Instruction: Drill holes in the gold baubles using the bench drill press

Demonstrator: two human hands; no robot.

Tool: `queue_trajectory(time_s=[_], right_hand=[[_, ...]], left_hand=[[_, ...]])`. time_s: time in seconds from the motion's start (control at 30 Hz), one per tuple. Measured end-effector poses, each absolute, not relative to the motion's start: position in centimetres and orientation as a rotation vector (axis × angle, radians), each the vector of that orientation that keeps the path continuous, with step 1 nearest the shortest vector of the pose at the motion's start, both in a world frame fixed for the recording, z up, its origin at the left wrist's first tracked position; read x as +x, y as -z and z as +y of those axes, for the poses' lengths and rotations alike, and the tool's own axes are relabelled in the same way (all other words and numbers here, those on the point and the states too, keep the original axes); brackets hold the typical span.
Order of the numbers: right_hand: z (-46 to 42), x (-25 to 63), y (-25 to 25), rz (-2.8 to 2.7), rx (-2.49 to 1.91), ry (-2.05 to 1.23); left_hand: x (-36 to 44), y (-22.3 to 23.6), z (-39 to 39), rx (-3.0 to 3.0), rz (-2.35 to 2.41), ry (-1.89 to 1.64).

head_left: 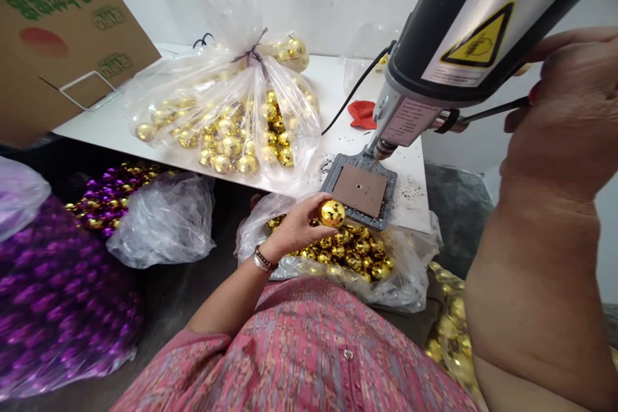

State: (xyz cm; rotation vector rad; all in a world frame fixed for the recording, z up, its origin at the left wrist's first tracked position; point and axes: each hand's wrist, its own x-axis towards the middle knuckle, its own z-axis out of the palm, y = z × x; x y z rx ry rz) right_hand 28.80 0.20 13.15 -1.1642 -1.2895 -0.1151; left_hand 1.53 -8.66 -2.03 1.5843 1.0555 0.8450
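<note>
My left hand (299,225) is closed around a shiny gold ball (333,213), held just in front of the drill press base plate (361,190) with its brown pad. Below the hand an open clear bag (405,277) holds several more gold balls. My right hand (570,109) is raised at the right, fingers wrapped on the thin black lever (492,111) of the bench drill (477,19). The drill bit (379,153) hangs just above the plate.
A tied clear bag of gold balls (232,122) lies on the white table (338,84). A cardboard box (53,26) stands at the left. Bags of purple balls (53,296) and mixed balls (111,193) sit on the floor. A red scrap (363,113) lies by the drill.
</note>
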Motion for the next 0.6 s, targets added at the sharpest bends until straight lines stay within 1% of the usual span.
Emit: queue_trajectory(time_s=[0.07,0.23,0.33,0.47,0.6], right_hand=[[0.2,28.9,-13.0,-1.275,-1.163,0.118],[0.2,28.9,-12.7,-1.280,-1.130,0.143],[0.1,28.7,-12.7,-1.284,-1.104,0.166],[0.1,28.7,-12.7,-1.292,-1.109,0.167],[-0.3,28.4,-12.6,-1.282,-1.164,0.161]], left_hand=[[1.5,2.5,-9.1,1.423,1.014,-0.847],[1.3,3.4,-9.8,0.809,0.855,-0.773],[1.2,4.0,-9.7,0.629,0.839,-0.768],[0.8,4.2,-9.6,0.725,0.869,-0.729],[-0.1,3.9,-9.7,1.334,1.071,-0.641]])
